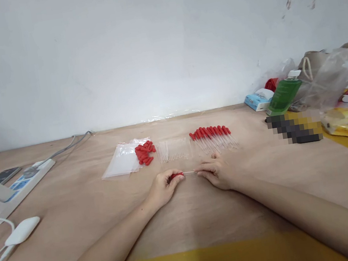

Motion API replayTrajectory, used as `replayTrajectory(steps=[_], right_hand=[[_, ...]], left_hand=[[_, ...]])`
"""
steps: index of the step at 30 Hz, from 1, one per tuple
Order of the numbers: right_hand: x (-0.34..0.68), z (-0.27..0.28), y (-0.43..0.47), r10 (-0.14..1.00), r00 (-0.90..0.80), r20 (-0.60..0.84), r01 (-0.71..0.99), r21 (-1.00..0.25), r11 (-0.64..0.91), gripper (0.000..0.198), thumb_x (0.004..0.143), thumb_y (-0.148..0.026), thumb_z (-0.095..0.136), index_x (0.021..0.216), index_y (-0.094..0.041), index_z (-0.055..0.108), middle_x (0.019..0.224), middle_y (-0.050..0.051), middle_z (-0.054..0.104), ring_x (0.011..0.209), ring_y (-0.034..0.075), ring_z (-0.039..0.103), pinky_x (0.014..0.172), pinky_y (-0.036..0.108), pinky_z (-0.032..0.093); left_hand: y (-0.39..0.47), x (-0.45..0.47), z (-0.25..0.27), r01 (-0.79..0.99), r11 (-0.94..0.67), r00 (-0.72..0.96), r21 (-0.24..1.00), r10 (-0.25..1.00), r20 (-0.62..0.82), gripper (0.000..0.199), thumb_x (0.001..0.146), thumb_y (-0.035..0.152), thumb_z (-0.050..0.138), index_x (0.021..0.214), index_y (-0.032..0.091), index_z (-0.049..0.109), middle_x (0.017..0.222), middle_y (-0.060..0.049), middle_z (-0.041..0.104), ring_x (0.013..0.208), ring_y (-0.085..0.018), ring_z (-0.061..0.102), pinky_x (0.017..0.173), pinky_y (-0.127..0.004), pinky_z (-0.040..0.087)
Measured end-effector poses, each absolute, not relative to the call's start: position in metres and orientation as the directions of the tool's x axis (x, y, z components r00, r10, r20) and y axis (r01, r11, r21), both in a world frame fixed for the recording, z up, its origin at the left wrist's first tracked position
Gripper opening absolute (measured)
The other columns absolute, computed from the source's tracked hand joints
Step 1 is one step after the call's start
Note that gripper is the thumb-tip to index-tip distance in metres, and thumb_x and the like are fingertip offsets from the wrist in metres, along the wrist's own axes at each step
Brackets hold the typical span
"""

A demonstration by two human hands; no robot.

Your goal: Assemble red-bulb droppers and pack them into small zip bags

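Observation:
Between finger and thumb, my left hand [163, 189] grips a red rubber dropper bulb [177, 175]. My right hand [216, 173] pinches a thin glass dropper tube [189, 172], whose left end meets the bulb's mouth; how deep it sits inside I cannot tell. Just beyond my hands lies a row of bare glass tubes [173, 149]. Left of them is a pile of loose red bulbs [144, 153], partly on clear plastic bags [118, 163]. To the right, several droppers with red bulbs fitted [216, 136] lie side by side.
A white power strip [34, 184] with plugs and cables stands at the left, near a white adapter [22, 231]. On the right are a green bottle [284, 94], a tissue pack [257, 102], a blurred dark object [294, 127] and plastic bags [329, 76]. A wall rises behind.

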State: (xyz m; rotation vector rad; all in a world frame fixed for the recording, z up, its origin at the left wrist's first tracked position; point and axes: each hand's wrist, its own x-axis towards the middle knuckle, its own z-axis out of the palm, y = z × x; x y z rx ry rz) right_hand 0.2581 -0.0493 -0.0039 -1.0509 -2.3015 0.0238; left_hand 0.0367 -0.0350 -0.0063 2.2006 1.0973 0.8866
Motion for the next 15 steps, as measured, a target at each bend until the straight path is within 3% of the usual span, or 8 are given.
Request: replayTrajectory(steps=[4,8,15], right_hand=[[0.26,-0.004,-0.048,0.668,-0.541,0.511,0.699,-0.169,0.695,0.023,0.087,-0.023,0.042,0.086,-0.021,0.065,0.077,0.001,0.065,0.061,0.011,0.048,0.07,0.03,0.025],[0.256,-0.005,-0.05,0.658,-0.544,0.52,0.708,-0.135,0.693,0.025,0.087,-0.023,0.04,0.081,-0.019,0.064,0.073,0.002,0.064,0.06,0.011,0.047,0.068,0.03,0.024],[0.246,-0.005,-0.052,0.687,-0.542,0.484,0.705,-0.183,0.685,0.025,0.087,-0.021,0.038,0.08,-0.017,0.062,0.072,0.002,0.063,0.06,0.01,0.047,0.069,0.03,0.024]], left_hand=[[-0.037,0.037,-0.004,0.483,-0.596,0.52,0.641,0.785,0.337,0.017,0.084,0.029,0.049,0.085,0.019,0.063,0.079,0.0,0.063,0.07,-0.012,0.056,0.063,-0.022,0.042],[-0.038,0.039,-0.003,0.509,-0.635,0.551,0.581,0.759,0.346,0.018,0.084,0.029,0.049,0.085,0.018,0.062,0.075,-0.001,0.06,0.063,-0.011,0.052,0.059,-0.022,0.041],[-0.039,0.039,-0.003,0.5,-0.67,0.587,0.548,0.728,0.355,0.018,0.085,0.028,0.047,0.084,0.017,0.062,0.074,-0.002,0.058,0.065,-0.012,0.052,0.061,-0.023,0.041]])
